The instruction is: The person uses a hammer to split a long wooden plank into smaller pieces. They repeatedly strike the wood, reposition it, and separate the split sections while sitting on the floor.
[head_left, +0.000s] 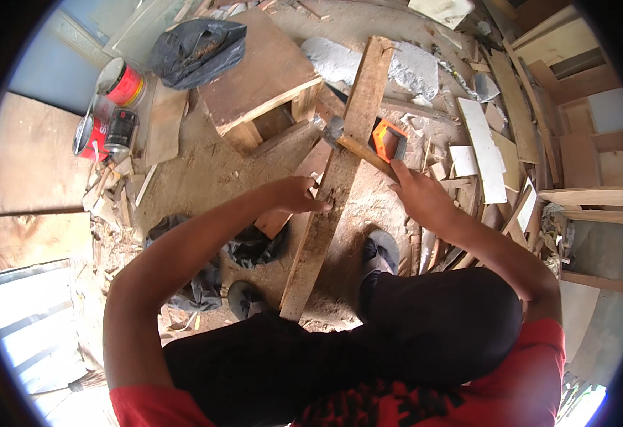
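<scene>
My right hand (418, 192) is closed around the handle of a hammer (370, 155), whose head reaches up and to the left, over the long wooden plank (338, 178) in front of me. The plank slants away from me, its near end between my sandalled feet, its far end up past the hammer. My left hand (299, 196) is at the plank's left edge, nearer to me than the hammer head, thumb and fingers bent toward the wood; I cannot tell whether it grips the plank or pinches something small. An orange-handled tool (390, 139) sits just right of the plank, beyond my right hand.

Below is a dusty brown floor (176, 167) strewn with wood scraps and shavings. Ahead to the left stands a low wooden box-like piece (258, 75) with a black plastic bag (199, 51) on its corner. Red paint cans (123, 83) and a black can (121, 130) stand farther left. On my right lie a white board (482, 153) and many offcuts, with wooden panels (582, 153) beyond.
</scene>
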A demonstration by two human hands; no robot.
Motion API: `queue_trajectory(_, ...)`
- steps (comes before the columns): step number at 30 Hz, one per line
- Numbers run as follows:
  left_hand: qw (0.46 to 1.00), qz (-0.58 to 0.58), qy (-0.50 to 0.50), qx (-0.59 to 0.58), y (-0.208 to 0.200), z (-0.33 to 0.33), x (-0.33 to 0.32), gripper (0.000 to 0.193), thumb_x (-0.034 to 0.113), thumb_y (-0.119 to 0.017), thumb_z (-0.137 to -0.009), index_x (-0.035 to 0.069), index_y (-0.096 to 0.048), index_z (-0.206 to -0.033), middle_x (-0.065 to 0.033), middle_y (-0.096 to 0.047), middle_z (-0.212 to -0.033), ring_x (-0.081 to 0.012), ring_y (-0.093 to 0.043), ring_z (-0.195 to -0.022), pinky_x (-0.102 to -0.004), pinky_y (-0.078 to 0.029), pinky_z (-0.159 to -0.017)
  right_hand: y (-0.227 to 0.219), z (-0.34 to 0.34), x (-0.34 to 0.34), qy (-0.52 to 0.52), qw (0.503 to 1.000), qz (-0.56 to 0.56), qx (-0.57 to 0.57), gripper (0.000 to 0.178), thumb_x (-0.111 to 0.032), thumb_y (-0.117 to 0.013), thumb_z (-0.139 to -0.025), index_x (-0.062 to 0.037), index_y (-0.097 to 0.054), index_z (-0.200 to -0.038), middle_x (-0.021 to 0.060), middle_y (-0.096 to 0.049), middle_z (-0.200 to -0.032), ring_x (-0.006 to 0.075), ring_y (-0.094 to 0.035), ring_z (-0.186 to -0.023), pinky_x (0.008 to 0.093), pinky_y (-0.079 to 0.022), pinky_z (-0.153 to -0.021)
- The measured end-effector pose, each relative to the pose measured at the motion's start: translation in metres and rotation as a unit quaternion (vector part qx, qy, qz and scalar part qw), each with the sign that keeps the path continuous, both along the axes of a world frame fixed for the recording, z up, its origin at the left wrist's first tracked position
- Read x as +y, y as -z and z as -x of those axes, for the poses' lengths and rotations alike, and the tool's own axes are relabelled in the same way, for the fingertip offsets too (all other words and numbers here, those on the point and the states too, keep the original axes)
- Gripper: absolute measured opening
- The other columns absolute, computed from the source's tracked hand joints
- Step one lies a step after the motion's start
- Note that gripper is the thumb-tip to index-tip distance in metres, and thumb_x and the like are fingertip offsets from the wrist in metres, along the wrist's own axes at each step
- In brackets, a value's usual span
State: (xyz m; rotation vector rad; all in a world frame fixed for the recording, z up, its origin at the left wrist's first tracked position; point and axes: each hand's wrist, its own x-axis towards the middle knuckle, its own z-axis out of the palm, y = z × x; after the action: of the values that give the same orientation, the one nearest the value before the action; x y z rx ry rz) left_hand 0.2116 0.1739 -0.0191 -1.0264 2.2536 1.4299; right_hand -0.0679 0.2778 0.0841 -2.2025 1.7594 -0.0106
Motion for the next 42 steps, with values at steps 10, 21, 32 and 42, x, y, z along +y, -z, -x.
queue_trajectory(10,0.996,-0.014,-0.049,0.067,0.000,-0.028,0.027,0.079,0.048,-0.075,-0.084,-0.006,-0.048,-0.134,-0.0212,-0.066,-0.115,-0.0311,-0.066,-0.107,-0.0369,-0.052,-0.093,0.019,-0.007,0.075,0.103,0.968,-0.120,-0.198,0.039,-0.036,-0.069,-0.092,-0.0008,-0.061,-0.106,0.0166,-0.067,-0.077,0.0282,-0.068,-0.068,0.0388,-0.052,-0.063)
queue_trajectory(21,0.994,0.076,-0.048,0.056,-0.001,-0.004,0.053,0.110,0.054,-0.080,-0.076,-0.008,-0.023,-0.147,-0.0335,-0.057,-0.124,-0.0416,-0.058,-0.118,-0.0443,-0.045,-0.102,0.004,0.006,0.073,0.039,0.953,-0.076,-0.290,0.029,-0.003,-0.073,-0.085,-0.0023,-0.057,-0.109,0.0184,-0.067,-0.085,0.0292,-0.071,-0.080,0.0375,-0.054,-0.069)
queue_trajectory(32,0.992,-0.015,-0.062,0.110,0.016,-0.003,0.051,0.124,0.063,-0.077,-0.074,-0.011,-0.013,-0.149,-0.0380,-0.040,-0.143,-0.0449,-0.045,-0.133,-0.0446,-0.036,-0.112,0.007,0.007,0.067,-0.112,0.878,-0.084,-0.457,0.028,-0.025,-0.059,-0.096,0.0020,-0.059,-0.103,0.0096,-0.060,-0.071,0.0291,-0.062,-0.058,0.0363,-0.046,-0.053)
queue_trajectory(42,0.995,0.097,-0.029,-0.002,0.008,-0.005,0.067,0.127,0.074,-0.067,-0.075,0.001,-0.001,-0.156,-0.0243,-0.013,-0.160,-0.0432,-0.022,-0.146,-0.0543,-0.024,-0.117,0.026,0.026,0.078,-0.050,0.886,-0.027,-0.459,0.046,-0.034,-0.069,-0.084,0.0035,-0.058,-0.109,0.0153,-0.064,-0.082,0.0300,-0.065,-0.070,0.0425,-0.050,-0.064)
